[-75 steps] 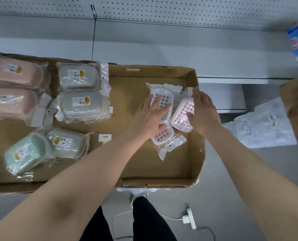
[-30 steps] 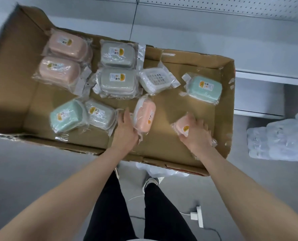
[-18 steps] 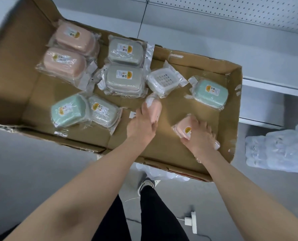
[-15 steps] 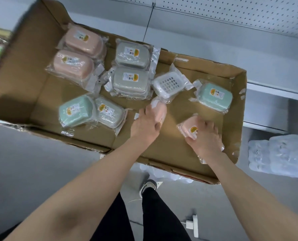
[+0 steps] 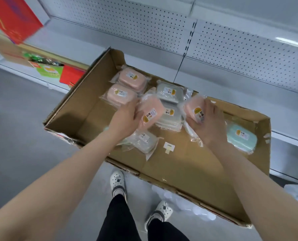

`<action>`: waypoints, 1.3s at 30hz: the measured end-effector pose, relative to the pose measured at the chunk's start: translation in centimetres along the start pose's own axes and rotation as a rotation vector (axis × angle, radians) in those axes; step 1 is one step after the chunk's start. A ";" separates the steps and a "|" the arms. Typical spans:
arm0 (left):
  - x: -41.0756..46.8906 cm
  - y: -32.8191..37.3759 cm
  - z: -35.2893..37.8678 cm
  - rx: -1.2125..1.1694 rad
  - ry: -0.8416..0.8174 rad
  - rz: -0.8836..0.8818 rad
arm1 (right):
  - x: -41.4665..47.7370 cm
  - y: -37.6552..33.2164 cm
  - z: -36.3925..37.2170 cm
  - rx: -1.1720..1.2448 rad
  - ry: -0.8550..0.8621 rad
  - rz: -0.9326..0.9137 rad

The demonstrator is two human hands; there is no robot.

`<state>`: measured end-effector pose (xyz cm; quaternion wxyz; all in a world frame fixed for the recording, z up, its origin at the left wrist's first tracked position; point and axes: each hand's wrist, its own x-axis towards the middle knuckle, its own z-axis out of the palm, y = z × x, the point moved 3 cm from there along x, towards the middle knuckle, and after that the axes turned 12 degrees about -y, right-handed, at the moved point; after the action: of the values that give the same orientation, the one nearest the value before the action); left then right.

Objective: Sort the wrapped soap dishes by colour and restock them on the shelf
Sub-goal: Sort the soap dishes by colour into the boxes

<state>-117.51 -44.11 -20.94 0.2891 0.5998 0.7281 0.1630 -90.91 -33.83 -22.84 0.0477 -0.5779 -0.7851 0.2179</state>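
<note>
Head view. Cardboard box: left hand gripped one wrapped pink soap dish; right hand gripped a second pink dish, both over the box. Grey dishes lay between them, partly hidden. The wrapped item below the left wrist was possibly grey, indistinct.

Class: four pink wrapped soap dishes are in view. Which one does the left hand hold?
The tilted pink dish, gripped by the left hand right beside the two flat pink dishes; the right hand holds the fourth pink dish.
</note>
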 end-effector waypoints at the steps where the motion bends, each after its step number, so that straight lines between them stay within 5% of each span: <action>1: 0.7 -1.4 -1.5 0.012 -0.005 -0.014 | 0.9 -1.6 -0.1 0.000 0.003 -0.020; 11: 12.3 -11.2 -8.9 0.265 -0.371 -0.032 | 7.8 -11.6 3.5 -0.143 0.013 -0.088; 16: 14.4 -13.1 -8.8 0.594 -0.185 0.147 | 11.2 -13.7 4.9 -0.176 -0.040 -0.017; 27: 12.3 -15.7 -7.5 0.549 -0.201 0.515 | 21.0 -22.2 6.7 -0.163 -0.182 -0.166; 39: 12.6 -16.3 -7.4 0.493 -0.168 0.503 | 23.4 -22.4 9.7 -0.186 -0.299 -0.355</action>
<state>-136.24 -34.82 -27.51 0.1455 0.8231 0.5490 -0.0011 -121.61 -20.23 -26.77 -0.0846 -0.3943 -0.8892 0.2161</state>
